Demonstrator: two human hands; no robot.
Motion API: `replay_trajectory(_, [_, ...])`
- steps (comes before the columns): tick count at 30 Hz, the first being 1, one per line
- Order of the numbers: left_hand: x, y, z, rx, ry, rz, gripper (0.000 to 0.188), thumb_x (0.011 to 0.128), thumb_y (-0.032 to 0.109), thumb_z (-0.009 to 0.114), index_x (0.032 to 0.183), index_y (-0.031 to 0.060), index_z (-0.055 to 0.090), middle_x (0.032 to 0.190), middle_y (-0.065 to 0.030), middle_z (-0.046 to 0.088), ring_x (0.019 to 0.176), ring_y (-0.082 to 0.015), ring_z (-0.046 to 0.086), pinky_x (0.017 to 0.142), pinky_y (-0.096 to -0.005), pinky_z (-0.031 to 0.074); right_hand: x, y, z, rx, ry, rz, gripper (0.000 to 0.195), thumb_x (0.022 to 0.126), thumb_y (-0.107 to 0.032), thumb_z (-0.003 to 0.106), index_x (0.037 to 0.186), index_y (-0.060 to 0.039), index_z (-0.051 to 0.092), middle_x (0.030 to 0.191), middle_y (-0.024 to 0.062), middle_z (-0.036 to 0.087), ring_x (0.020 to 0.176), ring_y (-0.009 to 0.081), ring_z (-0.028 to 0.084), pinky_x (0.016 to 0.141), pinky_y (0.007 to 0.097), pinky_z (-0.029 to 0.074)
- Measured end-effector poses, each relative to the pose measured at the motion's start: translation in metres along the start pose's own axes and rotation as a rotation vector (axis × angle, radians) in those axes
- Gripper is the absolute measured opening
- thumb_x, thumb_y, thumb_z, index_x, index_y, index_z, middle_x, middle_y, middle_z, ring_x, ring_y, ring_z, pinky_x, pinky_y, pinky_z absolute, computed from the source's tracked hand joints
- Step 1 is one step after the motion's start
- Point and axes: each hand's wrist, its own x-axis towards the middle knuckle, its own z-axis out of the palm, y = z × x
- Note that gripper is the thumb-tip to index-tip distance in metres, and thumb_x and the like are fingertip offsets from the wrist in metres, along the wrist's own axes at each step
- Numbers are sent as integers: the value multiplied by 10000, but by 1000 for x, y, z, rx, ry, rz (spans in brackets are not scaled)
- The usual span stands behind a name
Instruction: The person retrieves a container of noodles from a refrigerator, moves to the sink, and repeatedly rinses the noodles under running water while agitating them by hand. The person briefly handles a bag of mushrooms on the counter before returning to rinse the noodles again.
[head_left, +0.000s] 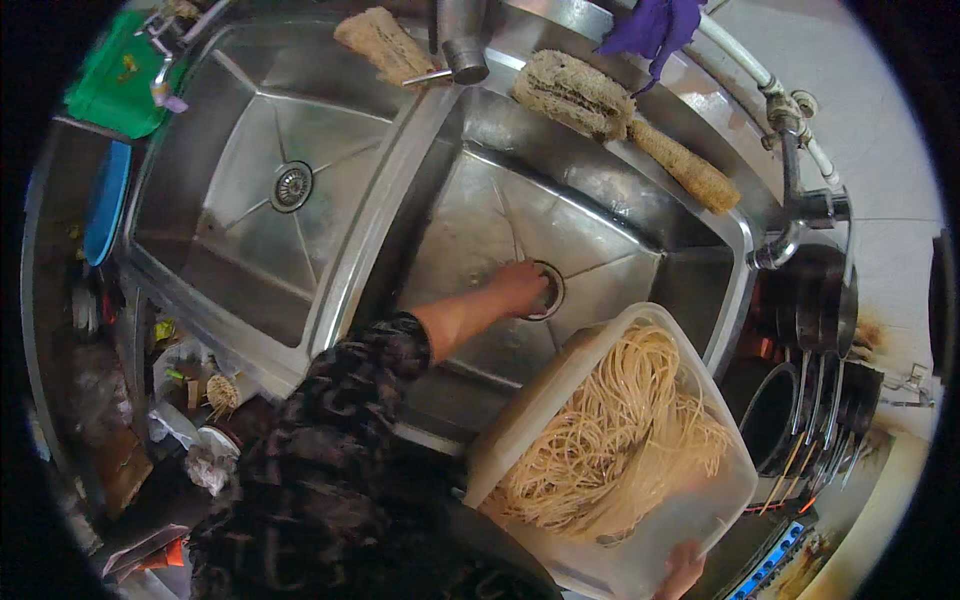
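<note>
My left hand (523, 288) reaches down into the right basin of a stainless steel sink (457, 240), its fingers at the round drain (553, 291); what they touch is hidden. With my right hand (684, 568) I grip the lower edge of a translucent plastic tub (724, 442), tilted over the basin's front right corner. A large heap of pale noodles (600, 427) lies inside the tub, with cloudy liquid beside it. A second basin (247, 165) with a strainer in its drain (291, 186) is at the left.
Loofah scrubbers (574, 94) and a steel pot (463, 45) rest on the sink's back ledge, below a purple cloth or glove (656, 34). A faucet (784, 247) and hanging pans (817, 300) stand at the right. A green container (112, 82) and blue tray (109, 202) are at the left.
</note>
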Motion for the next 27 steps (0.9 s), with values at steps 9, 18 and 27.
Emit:
replay_trajectory(9, [19, 5, 45, 24, -389, -175, 246, 744, 211, 550, 956, 105, 611, 1040, -122, 535, 976, -294, 501, 783, -432, 433, 4, 15, -12, 15, -16, 43, 290, 769, -140, 514, 967, 62, 576, 881, 143, 586, 765, 233, 558, 655, 341, 465])
replay_trajectory(18, [-37, -59, 14, -656, 29, -566, 195, 759, 200, 527, 813, 29, 602, 783, -141, 599, 726, -244, 583, 664, -361, 461, 6, 28, -12, 93, -38, 41, 284, 781, -124, 524, 983, 73, 561, 856, 131, 601, 769, 228, 572, 648, 329, 480])
replay_trajectory(27, [-88, 122, -238, -1126, 284, 19, 193, 817, 176, 504, 768, -2, 562, 628, -35, 537, 557, -101, 491, 528, -262, 413, 10, 23, -4, 120, -3, -26, 192, 712, -193, 563, 853, -74, 511, 635, -36, 458, 561, 70, 443, 453, 197, 325])
